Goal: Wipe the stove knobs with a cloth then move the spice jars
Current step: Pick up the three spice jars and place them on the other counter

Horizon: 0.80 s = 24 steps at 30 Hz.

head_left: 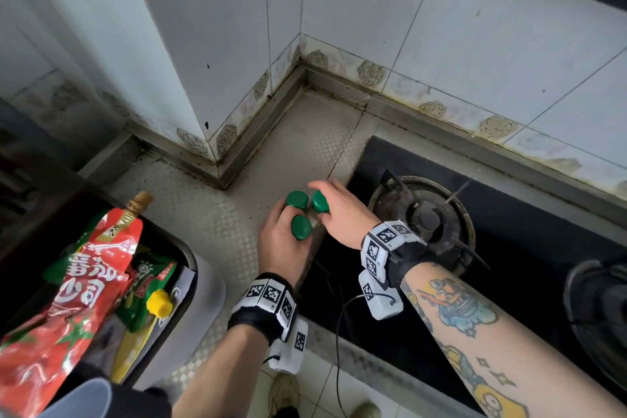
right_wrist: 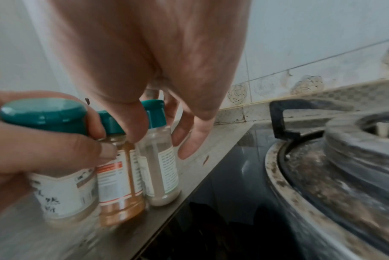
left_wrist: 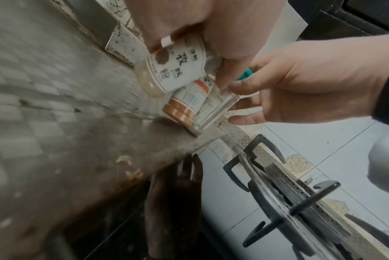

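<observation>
Three green-capped spice jars (head_left: 302, 214) stand bunched on the worktop (head_left: 217, 214) just beside the black stove (head_left: 509, 248), caught between the two hands. The left hand (head_left: 281, 244) has its fingers curled round the nearest jar, the one with the white label (right_wrist: 62, 191), and appears to clamp the orange-filled jar (right_wrist: 120, 193) next to it. The right hand (head_left: 342, 214) reaches over the cluster from the stove side, thumb pressing the middle jar's neck and the other fingers hanging fairly straight behind the pale jar (right_wrist: 160, 167); whether it truly grips that jar cannot be told. No cloth shows, so the wiping looks finished and the jar move is in hand. To do it well, I would close the right fingers firmly round the pale jar before lifting, since it seems the least secured. Squeeze the three bodies together rather than the caps, keep them upright, and carry them away from the burner grate (right_wrist: 282, 121) beyond the right fingertips, then set them down flat.
</observation>
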Tool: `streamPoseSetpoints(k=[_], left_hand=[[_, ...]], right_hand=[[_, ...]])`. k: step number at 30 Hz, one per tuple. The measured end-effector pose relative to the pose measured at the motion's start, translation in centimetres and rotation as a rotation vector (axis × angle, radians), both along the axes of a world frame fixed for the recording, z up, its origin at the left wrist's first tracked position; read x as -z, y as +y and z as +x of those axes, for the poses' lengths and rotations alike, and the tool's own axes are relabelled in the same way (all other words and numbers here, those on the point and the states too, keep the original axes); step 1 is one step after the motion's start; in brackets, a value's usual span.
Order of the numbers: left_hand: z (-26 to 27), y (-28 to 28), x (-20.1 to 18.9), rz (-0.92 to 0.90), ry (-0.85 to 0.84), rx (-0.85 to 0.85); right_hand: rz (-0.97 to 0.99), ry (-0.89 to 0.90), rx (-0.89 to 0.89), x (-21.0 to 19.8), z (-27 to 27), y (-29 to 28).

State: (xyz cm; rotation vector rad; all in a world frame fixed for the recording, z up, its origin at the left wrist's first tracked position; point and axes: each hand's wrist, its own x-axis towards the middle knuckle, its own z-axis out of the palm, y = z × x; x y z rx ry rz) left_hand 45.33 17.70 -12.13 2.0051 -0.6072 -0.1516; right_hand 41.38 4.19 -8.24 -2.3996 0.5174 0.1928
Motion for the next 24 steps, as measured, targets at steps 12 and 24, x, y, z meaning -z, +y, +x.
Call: streamPoseSetpoints(k=[12,24], left_hand=[[-6.3,-0.2,-4.5,-0.108,0.144,0.090],[-20.9,-3.8,-10.9,-0.134,0.188,0.445]], right_hand=[[0.164,-0.173,0.278,-3.3,-10.7,-0.8],[0.200,-0.392,0.555,-7.4,-29.9,-1.4]])
